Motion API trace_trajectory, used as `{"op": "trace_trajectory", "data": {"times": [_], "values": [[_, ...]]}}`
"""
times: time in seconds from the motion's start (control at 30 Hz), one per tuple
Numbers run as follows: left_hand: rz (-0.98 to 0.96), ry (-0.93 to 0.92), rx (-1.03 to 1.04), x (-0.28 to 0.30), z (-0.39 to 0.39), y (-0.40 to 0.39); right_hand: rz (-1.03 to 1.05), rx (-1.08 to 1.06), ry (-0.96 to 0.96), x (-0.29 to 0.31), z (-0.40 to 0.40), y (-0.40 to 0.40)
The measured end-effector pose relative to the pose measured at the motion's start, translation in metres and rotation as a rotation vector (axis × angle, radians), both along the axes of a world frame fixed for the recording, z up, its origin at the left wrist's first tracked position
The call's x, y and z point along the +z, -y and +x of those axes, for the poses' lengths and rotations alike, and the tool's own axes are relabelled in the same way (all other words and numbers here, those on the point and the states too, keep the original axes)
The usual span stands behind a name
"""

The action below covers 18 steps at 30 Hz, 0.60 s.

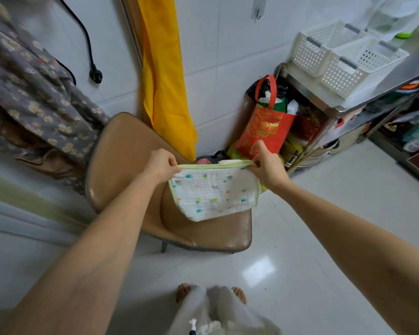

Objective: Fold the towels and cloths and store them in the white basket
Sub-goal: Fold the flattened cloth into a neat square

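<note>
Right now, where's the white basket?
In the head view the white basket is at upper right, on the top of the metal shelf against the tiled wall, above the red bag.

Both forearms (99, 240) are bare all the way to the frame's edge, with no sleeve, watch, ring or bracelet showing on either the left hand (160, 165) or the right hand (267, 163). Lower down, the person wears loose, pale off-white trousers (218, 313) with a soft crumpled bunch of the same light fabric at the waist. On the feet (183, 291) are open sandals that leave the toes uncovered.
</note>
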<state>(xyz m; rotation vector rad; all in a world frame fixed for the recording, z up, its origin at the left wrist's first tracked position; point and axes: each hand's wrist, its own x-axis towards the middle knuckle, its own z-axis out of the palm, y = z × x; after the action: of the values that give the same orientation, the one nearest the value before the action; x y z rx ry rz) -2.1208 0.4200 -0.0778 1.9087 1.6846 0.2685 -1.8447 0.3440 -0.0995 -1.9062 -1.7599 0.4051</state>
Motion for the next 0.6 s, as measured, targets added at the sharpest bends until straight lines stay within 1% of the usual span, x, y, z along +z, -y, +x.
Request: {"op": "trace_trajectory", "data": {"times": [0.07,0.1,0.17,0.2,0.23,0.27,0.33,0.37,0.43,0.53,0.6], "values": [[-0.021,-0.061,-0.086,-0.001,-0.002,0.004,-0.159,0.088,0.002,0.002,0.001,-0.003],[-0.073,-0.076,-0.165,-0.002,-0.004,0.007,-0.322,0.163,0.018,0.002,0.003,-0.004],[-0.220,-0.116,-0.333,-0.007,-0.007,0.015,-0.684,0.319,0.121,0.001,0.005,0.000],[-0.306,-0.139,-0.399,-0.010,-0.007,0.021,-0.813,0.340,0.146,-0.003,0.007,0.002],[-0.388,-0.157,-0.451,-0.015,-0.007,0.025,-0.903,0.332,0.114,-0.008,0.009,0.004],[-0.448,-0.186,-0.487,-0.021,-0.007,0.029,-0.973,0.316,0.025,-0.013,0.011,0.007],[-0.502,-0.264,-0.518,-0.035,-0.006,0.035,-1.049,0.275,-0.175,-0.022,0.010,0.011],[-0.503,-0.287,-0.515,-0.042,-0.005,0.037,-1.053,0.268,-0.221,-0.028,0.009,0.011],[-0.450,-0.305,-0.469,-0.057,-0.002,0.037,-1.018,0.275,-0.237,-0.041,0.009,0.009],[-0.323,-0.288,-0.319,-0.075,0.002,0.030,-0.943,0.260,-0.230,-0.060,0.009,0.004],[-0.238,-0.241,-0.228,-0.086,0.003,0.023,-0.838,0.232,-0.214,-0.072,0.011,-0.002]]}}
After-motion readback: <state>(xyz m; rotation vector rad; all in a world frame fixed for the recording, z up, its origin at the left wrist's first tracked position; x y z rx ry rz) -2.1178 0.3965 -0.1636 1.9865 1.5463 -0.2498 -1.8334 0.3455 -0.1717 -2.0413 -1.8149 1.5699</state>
